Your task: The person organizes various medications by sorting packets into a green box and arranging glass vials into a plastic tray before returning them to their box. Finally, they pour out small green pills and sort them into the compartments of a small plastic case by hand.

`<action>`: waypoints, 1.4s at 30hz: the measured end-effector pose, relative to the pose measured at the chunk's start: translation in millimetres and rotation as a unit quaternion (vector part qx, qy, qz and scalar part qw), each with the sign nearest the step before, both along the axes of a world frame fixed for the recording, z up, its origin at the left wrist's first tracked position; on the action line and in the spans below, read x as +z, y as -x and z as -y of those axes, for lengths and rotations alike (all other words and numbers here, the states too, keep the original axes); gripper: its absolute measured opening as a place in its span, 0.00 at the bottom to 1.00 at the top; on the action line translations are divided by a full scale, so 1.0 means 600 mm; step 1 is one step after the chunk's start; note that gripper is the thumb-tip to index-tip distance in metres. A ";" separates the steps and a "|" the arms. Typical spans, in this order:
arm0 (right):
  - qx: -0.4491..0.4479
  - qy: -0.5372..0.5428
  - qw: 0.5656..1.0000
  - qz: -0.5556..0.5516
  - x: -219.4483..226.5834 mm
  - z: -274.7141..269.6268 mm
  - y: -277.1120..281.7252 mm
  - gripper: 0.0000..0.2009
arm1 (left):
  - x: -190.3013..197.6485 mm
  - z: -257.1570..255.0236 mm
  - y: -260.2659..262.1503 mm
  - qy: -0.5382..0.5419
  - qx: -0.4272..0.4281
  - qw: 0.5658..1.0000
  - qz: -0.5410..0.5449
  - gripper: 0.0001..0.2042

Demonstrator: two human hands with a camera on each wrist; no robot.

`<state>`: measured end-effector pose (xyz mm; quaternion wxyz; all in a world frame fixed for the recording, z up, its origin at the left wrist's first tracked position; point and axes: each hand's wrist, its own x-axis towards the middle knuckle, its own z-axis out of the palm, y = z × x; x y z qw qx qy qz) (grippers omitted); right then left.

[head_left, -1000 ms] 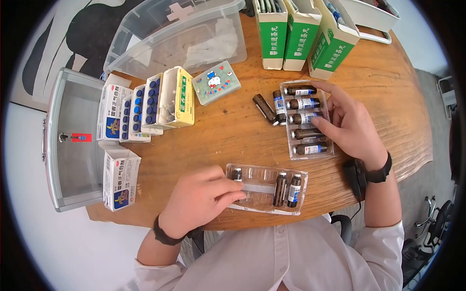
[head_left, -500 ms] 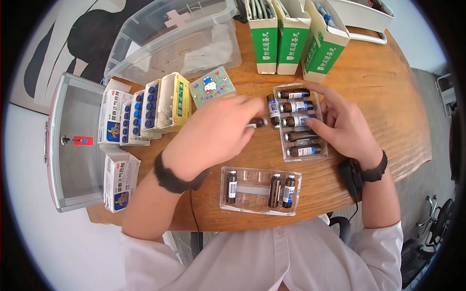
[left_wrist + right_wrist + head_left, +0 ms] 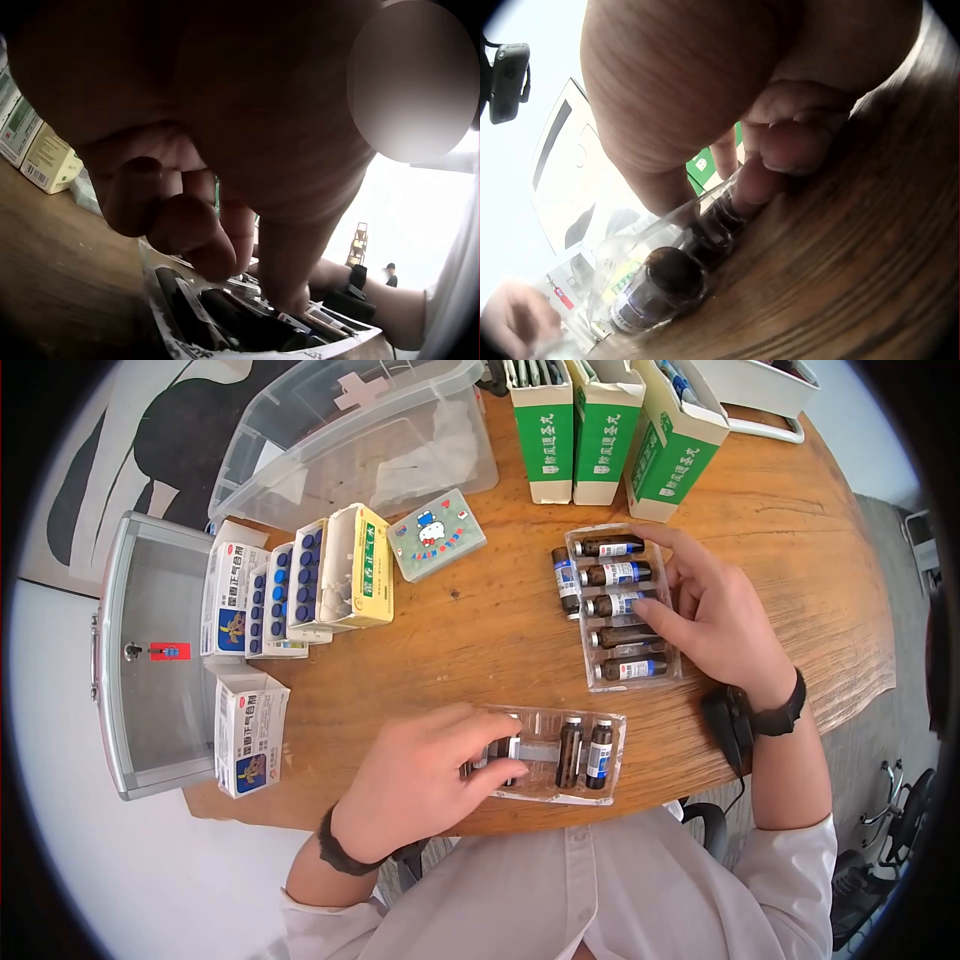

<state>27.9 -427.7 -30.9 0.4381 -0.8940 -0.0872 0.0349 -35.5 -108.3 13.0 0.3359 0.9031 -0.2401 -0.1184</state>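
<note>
Left of centre on the brown wooden tabletop [image 3: 440,660], the left-hand grip [image 3: 415,775] is arching over a shallow clear plastic tray [image 3: 540,752] and apparently pinching a slim brown glass vial [image 3: 513,748]; another dark vial [image 3: 182,301] is lying partly hidden beneath it. Bare slots are separating these from two upright-set brown vials [image 3: 569,752]. Further right, a loose blue-labelled vial [image 3: 566,582] is lying just beside a second clear tray [image 3: 640,685] carrying five vials [image 3: 612,573]; the right-hand grip [image 3: 725,625] is holding that tray's right side. Filling the nearer tray is apparently the step in hand; the next move is probably calling for seating the pinched vial squarely, then releasing it.
</note>
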 end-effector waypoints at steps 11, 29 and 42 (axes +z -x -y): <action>-0.001 -0.029 1.000 -0.011 -0.003 0.005 0.000 0.31 | 0.023 0.026 -0.058 -0.019 -0.048 0.998 0.044 0.15; -0.040 -0.061 0.997 -0.017 -0.014 0.011 -0.008 0.32 | -0.018 0.083 -0.189 -0.087 -0.147 0.974 0.151 0.22; -0.071 -0.054 0.993 -0.074 0.011 0.008 -0.003 0.28 | 0.050 0.044 -0.026 -0.022 0.009 1.000 -0.018 0.14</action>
